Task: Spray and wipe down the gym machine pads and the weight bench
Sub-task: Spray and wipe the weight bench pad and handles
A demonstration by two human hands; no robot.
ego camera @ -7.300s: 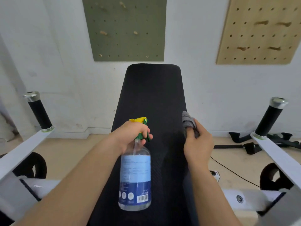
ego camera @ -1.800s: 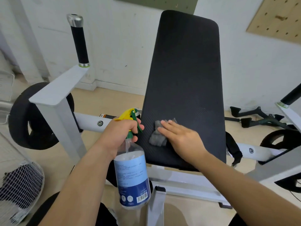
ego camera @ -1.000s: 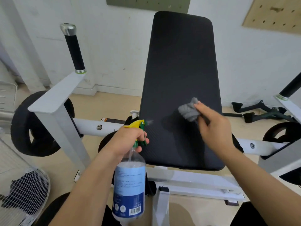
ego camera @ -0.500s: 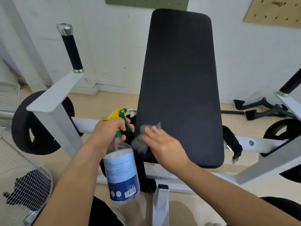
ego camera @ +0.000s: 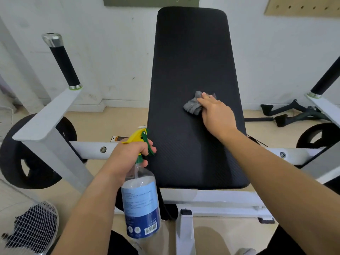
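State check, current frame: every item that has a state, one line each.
spray bottle: upright, held beside the pad, mostly full.
left hand: grips the bottle's neck, one finger on the trigger.
grey cloth: bunched, lying on the pad.
right hand: fingers straight, pressing the cloth down.
bench pad: tilted up, cloth near its middle.

pad (ego camera: 193,61): black, fine ribbed | cloth (ego camera: 193,106): grey | spray bottle (ego camera: 140,203): blue label, yellow-green trigger
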